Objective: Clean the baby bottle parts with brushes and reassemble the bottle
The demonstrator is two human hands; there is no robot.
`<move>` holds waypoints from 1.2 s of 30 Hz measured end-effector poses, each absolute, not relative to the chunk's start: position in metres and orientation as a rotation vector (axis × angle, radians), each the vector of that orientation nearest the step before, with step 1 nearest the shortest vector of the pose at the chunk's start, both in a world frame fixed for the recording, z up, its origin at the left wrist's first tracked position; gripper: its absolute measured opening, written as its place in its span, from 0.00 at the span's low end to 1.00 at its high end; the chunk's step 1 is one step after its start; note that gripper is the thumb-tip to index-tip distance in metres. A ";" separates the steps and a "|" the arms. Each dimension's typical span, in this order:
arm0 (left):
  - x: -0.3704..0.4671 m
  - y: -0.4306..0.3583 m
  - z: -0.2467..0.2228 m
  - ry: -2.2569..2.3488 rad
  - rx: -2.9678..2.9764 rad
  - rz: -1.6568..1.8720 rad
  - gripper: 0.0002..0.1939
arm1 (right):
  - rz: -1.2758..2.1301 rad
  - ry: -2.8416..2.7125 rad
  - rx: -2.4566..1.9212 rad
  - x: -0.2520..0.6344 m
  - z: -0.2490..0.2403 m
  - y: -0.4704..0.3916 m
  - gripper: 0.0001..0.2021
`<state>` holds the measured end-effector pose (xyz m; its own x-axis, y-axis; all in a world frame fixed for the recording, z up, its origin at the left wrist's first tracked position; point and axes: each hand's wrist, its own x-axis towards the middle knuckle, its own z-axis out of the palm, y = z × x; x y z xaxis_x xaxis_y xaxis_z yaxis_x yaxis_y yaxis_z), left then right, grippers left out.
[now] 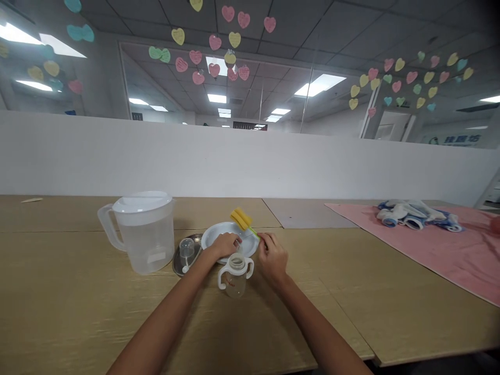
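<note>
My right hand [273, 257] is closed around the thin green handle of a bottle brush [241, 219], whose yellow sponge head sits above a white bowl [210, 237]. Over the bowl's near side, my left hand [225, 245] has its fingers curled together; whatever is in them is too small to make out. Between my forearms a clear baby bottle [236, 286] with white side handles stands upright on the table, its mouth uncovered. To the left, an oval metal tray [178, 266] holds a clear bottle cap [186, 247] and a small white piece.
A large lidded translucent pitcher [146, 239] stands left of the tray. On the right, a pink cloth [422, 250] covers part of the wooden table [78, 317], with a heap of blue and white items [417, 214] on it. A low white wall [250, 161] runs behind.
</note>
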<state>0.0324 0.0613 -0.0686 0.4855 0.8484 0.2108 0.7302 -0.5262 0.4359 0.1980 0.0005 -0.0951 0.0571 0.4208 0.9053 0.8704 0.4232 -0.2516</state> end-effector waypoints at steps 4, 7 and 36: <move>0.020 0.048 -0.068 1.345 2.455 0.784 0.22 | -0.516 -1.546 -1.149 0.197 -0.093 0.000 0.12; 0.005 0.037 -0.076 1.348 2.350 1.152 0.22 | -0.504 -1.536 -1.126 0.197 -0.092 -0.002 0.12; -0.012 0.005 -0.094 1.463 1.906 1.977 0.16 | -0.732 -1.856 -0.891 0.201 -0.102 0.006 0.09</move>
